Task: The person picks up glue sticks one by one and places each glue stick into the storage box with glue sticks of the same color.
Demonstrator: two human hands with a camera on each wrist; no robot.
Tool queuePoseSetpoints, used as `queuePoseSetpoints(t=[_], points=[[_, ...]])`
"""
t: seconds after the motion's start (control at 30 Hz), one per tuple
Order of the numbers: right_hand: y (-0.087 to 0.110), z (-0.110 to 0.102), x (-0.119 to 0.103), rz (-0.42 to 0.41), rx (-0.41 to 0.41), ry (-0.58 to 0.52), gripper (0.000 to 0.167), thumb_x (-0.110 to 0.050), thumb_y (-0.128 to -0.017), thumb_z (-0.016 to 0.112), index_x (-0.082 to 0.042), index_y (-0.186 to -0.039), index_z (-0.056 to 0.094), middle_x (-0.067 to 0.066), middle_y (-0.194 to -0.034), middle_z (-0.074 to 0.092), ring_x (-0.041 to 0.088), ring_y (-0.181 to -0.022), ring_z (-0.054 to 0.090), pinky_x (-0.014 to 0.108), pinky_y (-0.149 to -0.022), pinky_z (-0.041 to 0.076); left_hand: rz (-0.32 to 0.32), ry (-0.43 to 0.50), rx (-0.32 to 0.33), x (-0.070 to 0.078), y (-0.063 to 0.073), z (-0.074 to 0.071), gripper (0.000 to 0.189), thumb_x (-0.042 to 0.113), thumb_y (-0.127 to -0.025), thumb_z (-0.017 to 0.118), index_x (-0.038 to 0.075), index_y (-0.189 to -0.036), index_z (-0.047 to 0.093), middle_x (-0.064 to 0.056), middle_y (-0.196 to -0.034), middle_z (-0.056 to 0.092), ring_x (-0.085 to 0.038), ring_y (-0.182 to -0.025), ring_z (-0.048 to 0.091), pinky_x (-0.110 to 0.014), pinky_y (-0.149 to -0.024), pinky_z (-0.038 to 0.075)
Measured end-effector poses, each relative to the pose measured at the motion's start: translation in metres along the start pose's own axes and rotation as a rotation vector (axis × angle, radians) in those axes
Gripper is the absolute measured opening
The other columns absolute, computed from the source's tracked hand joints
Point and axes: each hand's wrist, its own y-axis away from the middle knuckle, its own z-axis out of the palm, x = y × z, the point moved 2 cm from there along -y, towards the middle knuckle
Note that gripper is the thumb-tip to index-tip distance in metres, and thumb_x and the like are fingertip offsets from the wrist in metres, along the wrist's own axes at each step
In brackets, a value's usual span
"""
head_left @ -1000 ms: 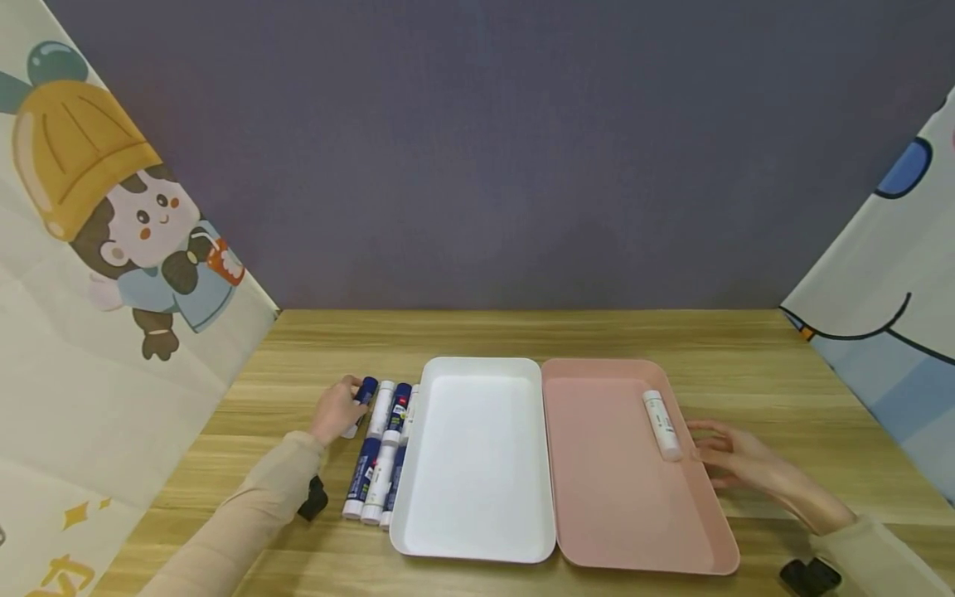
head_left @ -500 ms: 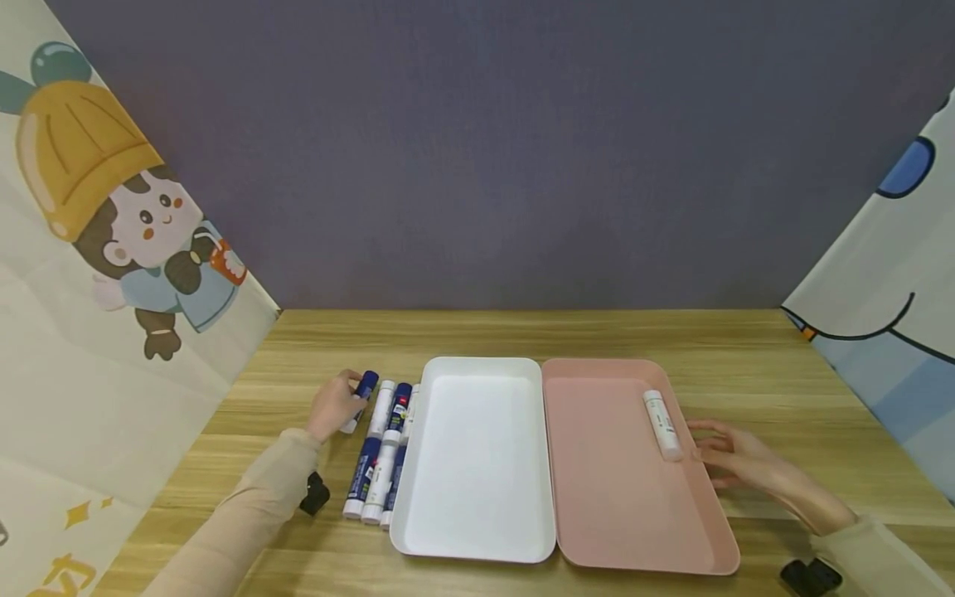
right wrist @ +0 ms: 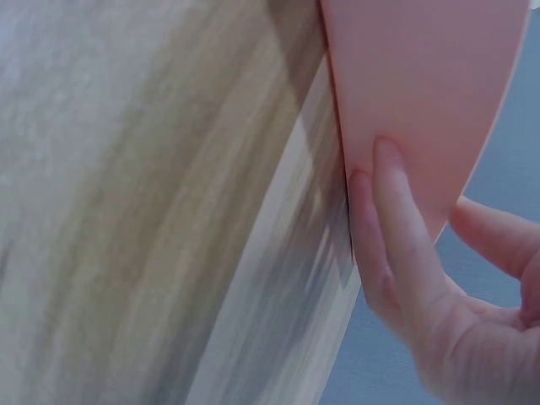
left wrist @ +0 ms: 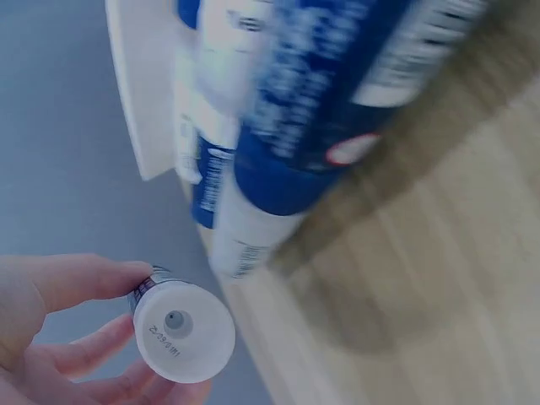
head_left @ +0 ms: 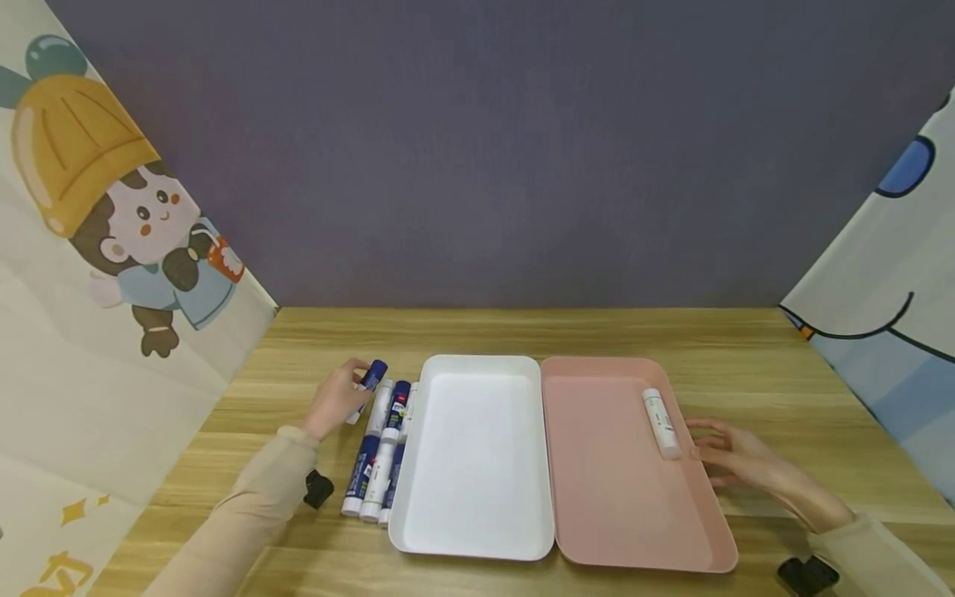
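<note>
My left hand (head_left: 333, 404) pinches a blue-and-white glue stick (head_left: 374, 374), tilted, at the far left corner of a cluster of glue sticks. In the left wrist view, the round white base of this glue stick (left wrist: 190, 337) faces the camera. Blue and white glue sticks (head_left: 361, 476) lie side by side in two rows beside it. At the right, my right hand (head_left: 746, 464) rests against the pink tray (head_left: 634, 531). Two fingers (right wrist: 401, 211) lie along its outer wall, and another fingertip is at the rim. Inside that tray lies one white glue stick (head_left: 661, 423).
A white tray (head_left: 477, 464) stands between the cluster and the pink tray, its long side against the pink one. All of it sits on a wooden table (head_left: 522, 332), with a dark grey panel (head_left: 522, 166) behind.
My left hand has lifted the blue-and-white glue stick and moved it slightly away from me and to the right, tilting it more. The right hand and both trays stay in place.
</note>
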Motion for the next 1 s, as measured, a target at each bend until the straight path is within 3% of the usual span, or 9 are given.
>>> queuePoseSetpoints(t=[0.43,0.67,0.87,1.0], points=[[-0.002,-0.001,0.002,-0.001,-0.009,-0.02,0.064,-0.015,-0.091,0.048,0.018,-0.127,0.007,0.029,-0.112,0.049,0.016,-0.089,0.058,0.042,-0.072,0.051,0.102,0.023,-0.054,0.035,-0.002,-0.004,0.044,0.002,-0.076,0.061,-0.003,-0.118,0.048,-0.025,-0.099,0.056,-0.024,-0.07,0.056,-0.028,-0.054,0.047],[-0.001,-0.001,0.001,0.008,-0.005,-0.017,0.064,-0.016,-0.091,0.049,0.017,-0.128,0.008,0.028,-0.113,0.048,0.016,-0.089,0.058,0.041,-0.073,0.051,0.125,0.069,-0.122,0.053,-0.002,0.003,0.043,0.002,-0.078,0.06,0.0,-0.12,0.048,-0.022,-0.1,0.056,-0.021,-0.069,0.056,-0.027,-0.055,0.046],[-0.001,-0.002,0.001,0.009,-0.013,-0.022,0.063,-0.016,-0.091,0.049,0.017,-0.127,0.01,0.021,-0.11,0.051,0.014,-0.088,0.059,0.041,-0.073,0.051,0.162,0.069,-0.143,0.067,-0.002,0.011,0.044,0.003,-0.078,0.062,0.0,-0.12,0.049,-0.02,-0.101,0.057,-0.022,-0.075,0.057,-0.028,-0.056,0.046],[-0.001,-0.002,0.002,0.006,-0.007,-0.02,0.062,-0.016,-0.091,0.048,0.017,-0.127,0.01,0.025,-0.111,0.05,0.015,-0.088,0.059,0.04,-0.072,0.052,0.167,0.068,-0.15,0.075,-0.003,0.017,0.042,0.002,-0.077,0.062,0.001,-0.118,0.051,-0.019,-0.098,0.058,-0.022,-0.076,0.057,-0.027,-0.055,0.046]])
